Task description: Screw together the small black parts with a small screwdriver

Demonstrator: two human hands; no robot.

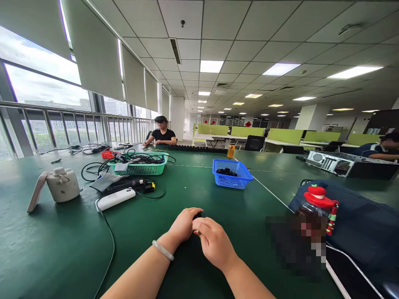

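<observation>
Both my hands meet on the green table (62, 249) in front of me. My left hand (183, 224), with a pale bangle on its wrist, is closed around a small black object (197, 215) that barely shows between the fingers. My right hand (213, 241) is closed too, its fingers pinched against the same small object. What the object is I cannot make out.
A blue basket (232, 173) with dark parts stands ahead. A green basket (141, 164) of cables, a white power strip (116, 199) and a white jug (64, 184) lie left. A red-capped bottle (316, 207) on dark fabric is right. Two other people sit at the far side.
</observation>
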